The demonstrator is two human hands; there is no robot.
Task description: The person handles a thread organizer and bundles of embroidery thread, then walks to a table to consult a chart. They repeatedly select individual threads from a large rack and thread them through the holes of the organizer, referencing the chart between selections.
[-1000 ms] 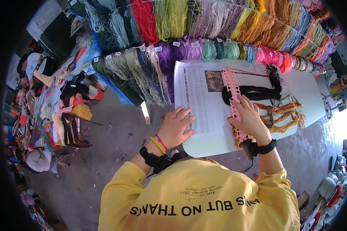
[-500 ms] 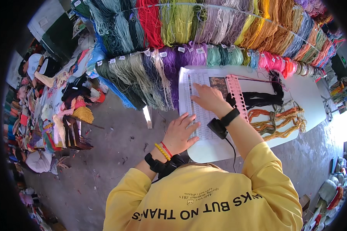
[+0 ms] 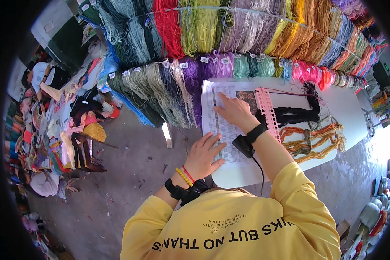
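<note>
A printed chart sheet [image 3: 211, 112], covered in a fine grid with a small dark picture [image 3: 247, 99], lies on the white table [image 3: 355, 115]. My right hand [image 3: 235, 112] rests over the sheet, index finger stretched out and its tip on the grid; it holds nothing. Spread at the sheet's left edge, my left hand [image 3: 203, 154] is empty, with its fingertips touching the paper. Right of the sheet lies a pink strip with holes [image 3: 268, 115], with black thread [image 3: 290, 115] beside it. Orange and tan thread hanks [image 3: 318, 141] lie nearer to me.
Racks of colourful yarn hanks [image 3: 203, 28] run along the table's far side, many with small white tags. At left, another table holds heaped yarn [image 3: 93, 132], with a person [image 3: 45, 76] beyond it. A black cable [image 3: 261, 171] hangs from my right wrist.
The view has shifted slightly. My right fingertip stays on the grid, a little farther up it, and my left hand remains at the sheet's edge.
</note>
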